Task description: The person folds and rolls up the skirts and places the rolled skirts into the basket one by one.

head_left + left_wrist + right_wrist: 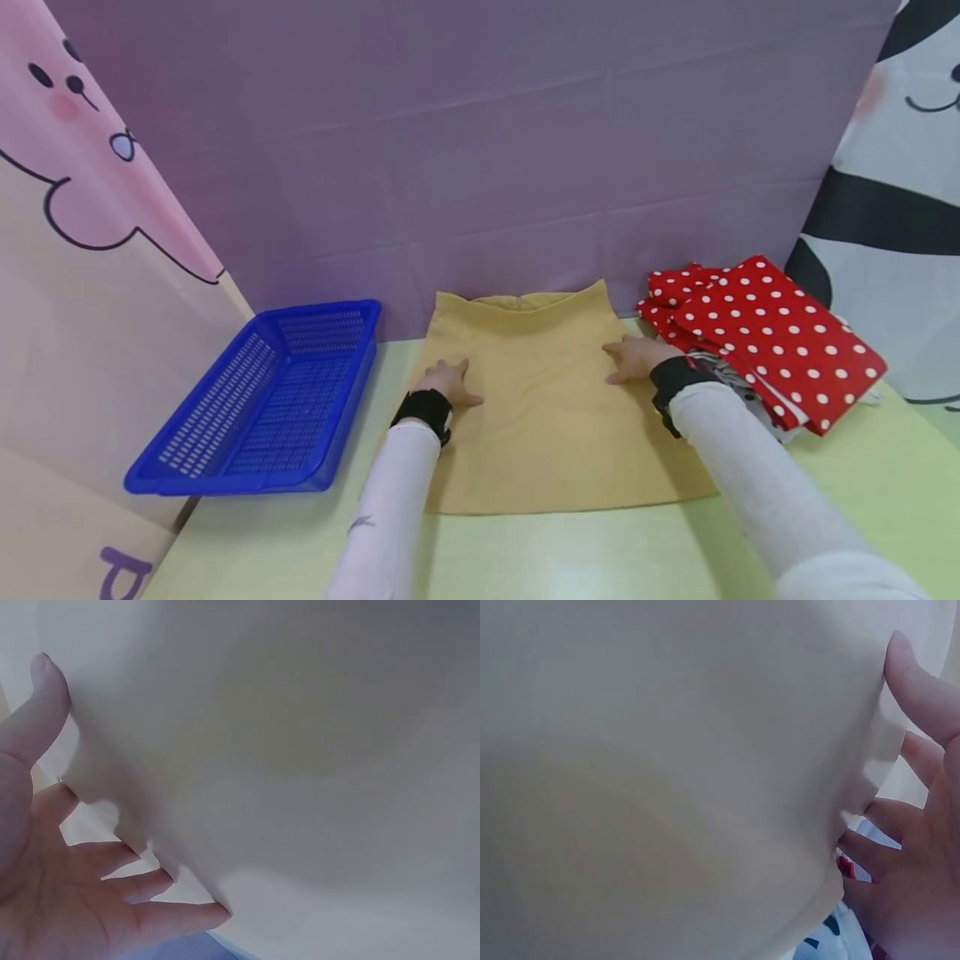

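Note:
A tan skirt (536,425) lies spread on the table, its waistband toward the back wall and its hem toward me. On its left side, my left hand (447,385) touches the cloth with fingers and thumb spread apart. My right hand (636,358) rests at the skirt's right side edge, thumb and fingers likewise spread. In the left wrist view, the fingertips of the left hand (90,885) meet the edge of the fabric (300,787). From the right wrist, the right hand's fingers (877,851) reach the skirt's other edge, which bends up slightly there.
A blue plastic basket (322,446) stands at the left of the pale green table (540,558). At the right lies a pile of folded cloth, a red polka-dot fabric (780,333) on top, close to my right wrist. A purple sheet (495,150) hangs behind the table.

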Demonstrator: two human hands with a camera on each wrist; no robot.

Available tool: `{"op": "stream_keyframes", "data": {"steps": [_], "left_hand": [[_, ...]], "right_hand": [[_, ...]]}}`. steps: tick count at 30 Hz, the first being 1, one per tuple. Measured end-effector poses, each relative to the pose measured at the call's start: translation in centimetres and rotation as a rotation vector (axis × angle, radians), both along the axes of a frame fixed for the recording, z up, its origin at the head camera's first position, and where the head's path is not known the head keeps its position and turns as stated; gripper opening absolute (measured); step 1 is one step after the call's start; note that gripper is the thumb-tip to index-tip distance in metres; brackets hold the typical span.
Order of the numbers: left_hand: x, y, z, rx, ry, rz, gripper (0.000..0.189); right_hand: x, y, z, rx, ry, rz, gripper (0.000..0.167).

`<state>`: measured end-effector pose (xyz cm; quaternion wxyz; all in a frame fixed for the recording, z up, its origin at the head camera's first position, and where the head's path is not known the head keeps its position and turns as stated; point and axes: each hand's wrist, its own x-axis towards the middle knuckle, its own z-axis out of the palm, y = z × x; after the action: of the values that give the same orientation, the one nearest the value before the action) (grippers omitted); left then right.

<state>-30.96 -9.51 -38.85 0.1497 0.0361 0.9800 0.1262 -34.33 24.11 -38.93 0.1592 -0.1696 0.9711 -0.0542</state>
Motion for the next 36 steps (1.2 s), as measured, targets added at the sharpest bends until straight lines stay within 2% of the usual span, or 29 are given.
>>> {"op": "stream_keyframes", "data": {"steps": [8, 14, 19, 26, 29, 32, 36], "left_hand": [[0.0, -0.7, -0.4, -0.014, 0.024, -0.040, 0.081], [0.2, -1.0, -0.8, -0.037, -0.005, -0.042, 0.081], [0.5, -0.9, -1.1, -0.034, 0.011, -0.046, 0.079], [0.8, -2.2, -0.6, -0.005, -0.017, -0.103, 0.078], [0.7, -3.0, -0.6, -0.040, 0.028, -0.128, 0.068], [0.9, -3.7, -0.8, -0.066, 0.085, -0.056, 0.064], [1.6, -4.4, -0.9, -0.062, 0.072, 0.153, 0.075]], "right_hand": [[-0.1, -0.2, 0.0, 0.040, 0.051, 0.048, 0.070], [0.5, -0.7, 0.8, 0.032, 0.025, 0.039, 0.067], [0.9, -0.6, 1.1, 0.047, 0.052, 0.079, 0.068], [1.2, -0.2, 0.7, 0.037, 0.116, 0.129, 0.066], [1.1, 0.1, 0.2, 0.027, 0.141, 0.131, 0.066], [1.0, 0.5, 0.0, 0.017, 0.148, 0.120, 0.067], [1.2, 0.6, 0.0, 0.003, 0.129, 0.102, 0.067]]}}
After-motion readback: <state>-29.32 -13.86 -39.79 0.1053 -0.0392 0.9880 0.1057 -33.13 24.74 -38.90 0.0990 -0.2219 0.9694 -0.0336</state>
